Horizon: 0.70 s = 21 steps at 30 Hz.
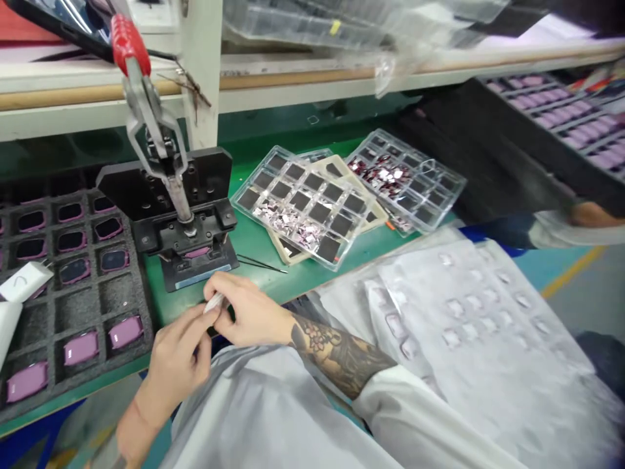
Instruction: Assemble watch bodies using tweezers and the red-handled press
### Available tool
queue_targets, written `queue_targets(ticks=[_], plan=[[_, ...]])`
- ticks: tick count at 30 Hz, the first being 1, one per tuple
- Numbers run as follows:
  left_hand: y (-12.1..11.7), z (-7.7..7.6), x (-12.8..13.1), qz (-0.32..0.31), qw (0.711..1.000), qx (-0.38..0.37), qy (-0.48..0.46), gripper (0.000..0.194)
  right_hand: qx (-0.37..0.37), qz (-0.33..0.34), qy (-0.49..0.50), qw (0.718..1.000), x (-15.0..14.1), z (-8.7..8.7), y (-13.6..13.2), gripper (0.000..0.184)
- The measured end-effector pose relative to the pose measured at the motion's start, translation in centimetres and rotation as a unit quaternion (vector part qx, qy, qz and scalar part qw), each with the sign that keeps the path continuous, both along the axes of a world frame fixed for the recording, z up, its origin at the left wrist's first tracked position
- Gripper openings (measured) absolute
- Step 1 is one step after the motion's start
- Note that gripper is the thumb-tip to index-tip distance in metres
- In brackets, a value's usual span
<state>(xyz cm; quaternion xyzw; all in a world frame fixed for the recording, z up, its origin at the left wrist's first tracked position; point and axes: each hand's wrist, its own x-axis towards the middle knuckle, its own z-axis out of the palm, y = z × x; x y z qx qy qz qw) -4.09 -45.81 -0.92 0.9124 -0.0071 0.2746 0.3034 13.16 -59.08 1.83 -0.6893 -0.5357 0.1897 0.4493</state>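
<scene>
In front of the black press fixture (188, 225) with its toggle clamp, my two hands meet at the table's front edge. My left hand (180, 352) and my right hand (251, 312) pinch a small whitish piece (213, 302) between their fingertips. Its kind cannot be made out, as the fingers cover most of it. A purple part (198, 252) sits in the fixture under the clamp. Black tweezers (261, 263) lie on the green mat just beyond my right hand.
At left, a foam tray (75, 309) holds purple watch-like cases, with a white charger (25, 281) on it. Clear compartment boxes (336, 225) (430, 195) contain small pieces. Right are a grey sheet (488, 371), a purple-part tray (561, 111) and another person's arm (556, 225). A shelf (317, 81) runs behind.
</scene>
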Motion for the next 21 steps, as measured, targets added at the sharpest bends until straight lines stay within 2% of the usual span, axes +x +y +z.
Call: queue_targets(ticks=[1,3,4,6,8,10,13,17,21], plan=[[-0.6,0.3,0.4,0.012,0.994,-0.109,0.025,0.043,-0.005,-0.016,-0.025,1.0,-0.1,0.1,-0.1,0.035],[-1.4,0.6,1.2,0.043,0.946,-0.313,0.075,0.033,-0.021,-0.033,-0.056,0.998,-0.4,0.2,-0.1,0.037],[-1.7,0.7,1.6,0.057,0.915,-0.388,0.101,0.028,-0.027,-0.038,-0.065,0.997,-0.5,0.2,-0.1,0.038],[-1.8,0.8,2.2,0.07,0.869,-0.466,0.151,0.02,-0.027,-0.037,-0.078,0.996,-0.7,0.0,-0.1,0.041],[-1.6,0.7,2.7,0.063,0.855,-0.48,0.185,0.028,-0.018,-0.028,-0.095,0.995,-0.9,-0.2,-0.1,0.044],[-1.2,0.6,3.0,0.065,0.859,-0.468,0.196,0.033,-0.011,-0.03,-0.122,0.992,-0.9,-0.5,-0.2,0.048],[-1.0,0.6,3.3,0.069,0.867,-0.444,0.216,0.035,-0.026,-0.069,-0.168,0.983,-0.4,-0.9,-0.8,0.049],[-1.4,0.5,3.8,0.048,0.871,-0.423,0.245,0.037,-0.072,-0.089,-0.208,0.971,0.2,-1.2,-2.0,0.037],[-1.9,0.4,4.1,0.021,0.866,-0.422,0.266,0.037,-0.074,-0.074,-0.237,0.966,0.5,-1.4,-3.0,0.032]])
